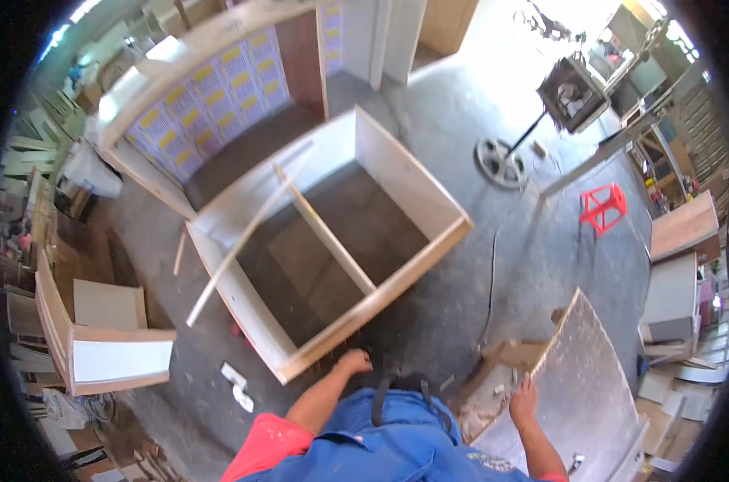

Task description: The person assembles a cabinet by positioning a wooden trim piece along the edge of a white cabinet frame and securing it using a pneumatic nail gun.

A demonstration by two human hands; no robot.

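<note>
My left hand [353, 362] hangs beside the near edge of a large wooden cabinet frame [396, 281]. Its fingers are curled around something small and dark that I cannot make out. The frame lies on the floor, white inside, with one divider [332, 239] across it and a long thin wooden strip [237, 247] slanting over its left part. At my right side, my right hand [523, 395] rests on the edge of a worn grey-topped bench [583, 386], fingers stretched out and gripping nothing.
Behind the frame stands a cabinet body [220, 104] lined with printed sheets. A floor fan [571, 95] and a red plastic stool [604, 207] are at the far right. A cable [491, 281] runs over the floor. Another open box [122, 361] sits at left.
</note>
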